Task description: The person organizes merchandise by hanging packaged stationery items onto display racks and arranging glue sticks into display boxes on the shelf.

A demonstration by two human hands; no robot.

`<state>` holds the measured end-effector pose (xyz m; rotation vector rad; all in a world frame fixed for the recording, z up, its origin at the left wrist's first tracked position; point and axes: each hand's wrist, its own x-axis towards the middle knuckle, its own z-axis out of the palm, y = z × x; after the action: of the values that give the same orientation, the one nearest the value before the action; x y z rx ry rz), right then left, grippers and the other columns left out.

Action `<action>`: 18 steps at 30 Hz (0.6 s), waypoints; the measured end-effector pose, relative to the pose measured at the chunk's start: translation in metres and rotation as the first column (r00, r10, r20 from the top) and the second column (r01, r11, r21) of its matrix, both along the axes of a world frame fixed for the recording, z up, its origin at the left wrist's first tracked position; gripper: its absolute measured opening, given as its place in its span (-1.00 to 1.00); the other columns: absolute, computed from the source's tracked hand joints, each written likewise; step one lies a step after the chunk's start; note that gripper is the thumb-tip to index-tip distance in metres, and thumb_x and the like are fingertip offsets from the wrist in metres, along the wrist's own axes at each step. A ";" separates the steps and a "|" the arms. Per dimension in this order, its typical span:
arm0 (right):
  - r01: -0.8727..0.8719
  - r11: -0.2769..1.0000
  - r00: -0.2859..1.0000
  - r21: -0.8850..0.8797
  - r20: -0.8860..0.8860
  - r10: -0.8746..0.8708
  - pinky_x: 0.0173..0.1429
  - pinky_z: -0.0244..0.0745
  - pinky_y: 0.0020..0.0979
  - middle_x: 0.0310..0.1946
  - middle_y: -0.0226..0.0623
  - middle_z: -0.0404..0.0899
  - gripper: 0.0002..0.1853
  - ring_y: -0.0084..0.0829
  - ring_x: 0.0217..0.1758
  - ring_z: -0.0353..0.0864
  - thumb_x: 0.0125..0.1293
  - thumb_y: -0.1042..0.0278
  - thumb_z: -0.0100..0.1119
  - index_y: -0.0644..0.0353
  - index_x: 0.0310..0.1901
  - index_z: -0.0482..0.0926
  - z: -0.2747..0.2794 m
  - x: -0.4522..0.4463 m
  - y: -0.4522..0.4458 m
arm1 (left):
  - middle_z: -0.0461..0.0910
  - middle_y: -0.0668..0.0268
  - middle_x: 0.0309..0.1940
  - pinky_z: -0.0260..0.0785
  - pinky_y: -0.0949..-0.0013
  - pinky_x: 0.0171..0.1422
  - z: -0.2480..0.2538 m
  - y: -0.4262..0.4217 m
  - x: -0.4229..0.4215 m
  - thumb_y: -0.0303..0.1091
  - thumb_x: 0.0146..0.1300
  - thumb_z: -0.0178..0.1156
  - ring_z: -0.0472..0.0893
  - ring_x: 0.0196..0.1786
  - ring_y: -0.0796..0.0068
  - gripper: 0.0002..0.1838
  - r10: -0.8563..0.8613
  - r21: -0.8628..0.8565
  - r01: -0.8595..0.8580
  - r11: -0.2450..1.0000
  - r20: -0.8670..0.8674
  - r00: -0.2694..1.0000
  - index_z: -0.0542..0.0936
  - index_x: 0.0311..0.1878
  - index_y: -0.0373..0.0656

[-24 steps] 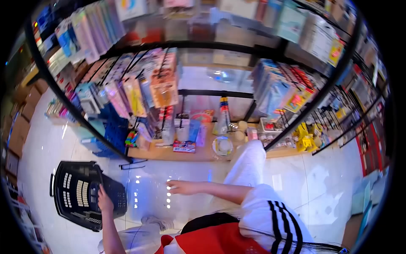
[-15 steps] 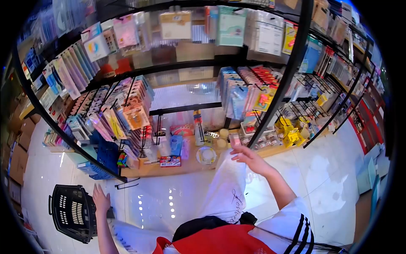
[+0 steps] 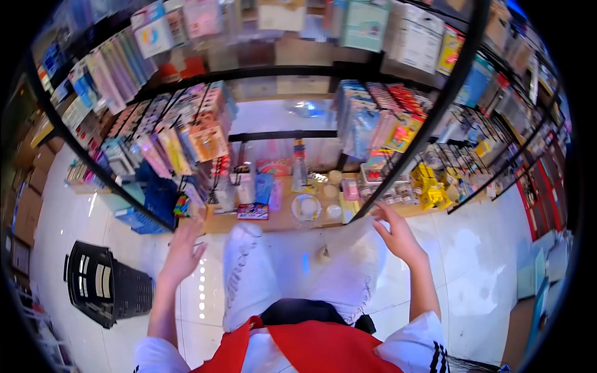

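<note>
My left hand (image 3: 182, 250) is raised with its fingers apart, beside my left knee and in front of a blue basket (image 3: 152, 199) under the rack. Nothing shows in it. My right hand (image 3: 398, 235) is also spread and holds nothing, over my right knee near a slanting black rack post (image 3: 413, 146). Between the hands, the wooden bottom shelf (image 3: 286, 222) carries a red and blue box (image 3: 252, 212), a round clear container (image 3: 306, 207) and a pink item (image 3: 350, 189).
A black shopping basket (image 3: 109, 284) lies tipped on the tiled floor at the left. Packaged goods (image 3: 208, 142) hang from hooks above the shelf. Yellow baskets (image 3: 435, 194) stand at the right, and cardboard boxes (image 3: 26, 214) line the far left.
My left hand has left the black basket and moved right and forward. My right hand has swung out to the right. Both knees now show in front of the shelf, and the view has shifted.
</note>
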<state>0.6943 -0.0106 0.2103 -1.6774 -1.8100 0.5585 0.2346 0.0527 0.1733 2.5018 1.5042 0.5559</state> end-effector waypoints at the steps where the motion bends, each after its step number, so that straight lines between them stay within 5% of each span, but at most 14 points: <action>1: 0.000 0.999 0.997 -0.040 -0.079 -0.003 0.02 0.39 -0.40 -0.14 -0.14 0.51 -0.57 -0.33 -0.10 0.53 0.25 0.48 0.02 0.30 0.15 0.24 -0.009 -0.002 -0.003 | 0.32 0.02 0.13 0.11 0.23 0.29 -0.011 -0.007 -0.005 -0.41 0.09 0.15 0.28 0.21 0.05 -0.51 0.008 -0.067 -0.006 0.998 0.019 1.000 0.34 0.13 -0.27; 3: 0.001 0.992 0.977 -0.127 -0.213 -0.029 0.01 0.40 -0.38 -0.17 -0.13 0.53 -0.56 -0.31 -0.12 0.54 0.23 0.47 0.04 0.31 0.14 0.24 -0.024 -0.005 -0.012 | 0.35 0.02 0.10 0.12 0.23 0.29 -0.032 -0.022 -0.005 -0.40 0.11 0.13 0.30 0.20 0.05 -0.54 0.021 -0.201 -0.005 0.980 0.078 0.997 0.35 0.12 -0.26; 7: -0.030 0.954 0.979 -0.298 -0.202 -0.032 0.04 0.38 -0.41 -0.13 -0.17 0.50 -0.58 -0.35 -0.09 0.51 0.27 0.51 -0.03 0.27 0.16 0.22 -0.052 -0.033 -0.025 | 0.40 0.08 0.07 0.11 0.27 0.29 -0.020 -0.038 -0.002 -0.44 0.19 0.03 0.34 0.19 0.13 -0.63 0.142 -0.425 0.024 0.905 0.355 0.924 0.36 0.09 -0.26; 11: -0.155 0.896 0.959 -0.416 -0.283 0.035 0.06 0.37 -0.42 -0.09 -0.17 0.48 -0.57 -0.38 -0.04 0.49 0.30 0.47 -0.06 0.29 0.19 0.18 -0.085 -0.073 -0.032 | 0.52 0.18 -0.15 0.23 0.34 0.16 -0.007 -0.032 -0.004 -0.48 0.21 -0.01 0.48 0.00 0.28 -0.70 0.212 -0.373 0.018 0.928 0.566 0.797 0.40 0.03 -0.25; 13: -0.260 0.875 0.883 -0.408 -0.467 0.044 0.07 0.36 -0.41 -0.07 -0.17 0.47 -0.59 -0.36 -0.03 0.49 0.32 0.45 -0.09 0.30 0.19 0.18 -0.093 -0.093 -0.032 | 0.53 0.20 -0.25 0.27 0.38 0.08 -0.010 -0.033 0.002 -0.49 0.21 -0.02 0.50 -0.09 0.35 -0.73 0.205 -0.349 0.020 0.937 0.595 0.777 0.43 -0.01 -0.25; 14: -0.362 0.855 0.723 -0.373 -0.690 0.005 0.10 0.36 -0.38 -0.06 -0.15 0.46 -0.60 -0.34 -0.03 0.50 0.36 0.40 -0.15 0.31 0.19 0.19 -0.101 -0.097 -0.034 | 0.52 0.20 -0.26 0.28 0.38 0.06 -0.013 -0.036 0.005 -0.50 0.21 -0.03 0.51 -0.10 0.35 -0.74 0.200 -0.357 0.037 0.933 0.602 0.773 0.43 -0.02 -0.25; 18: -0.326 0.861 0.595 -0.391 -0.792 -0.135 0.09 0.37 -0.39 -0.09 -0.13 0.47 -0.64 -0.35 -0.05 0.50 0.38 0.39 -0.19 0.32 0.16 0.23 -0.103 -0.106 -0.041 | 0.52 0.22 -0.27 0.28 0.40 0.05 -0.026 -0.054 0.020 -0.49 0.22 -0.02 0.51 -0.12 0.40 -0.76 0.185 -0.429 0.109 0.897 0.589 0.786 0.45 -0.04 -0.25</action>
<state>0.5878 -0.0514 0.1069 -1.2370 -1.0937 1.6670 0.2542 -0.0016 0.1472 1.6965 1.2354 0.8298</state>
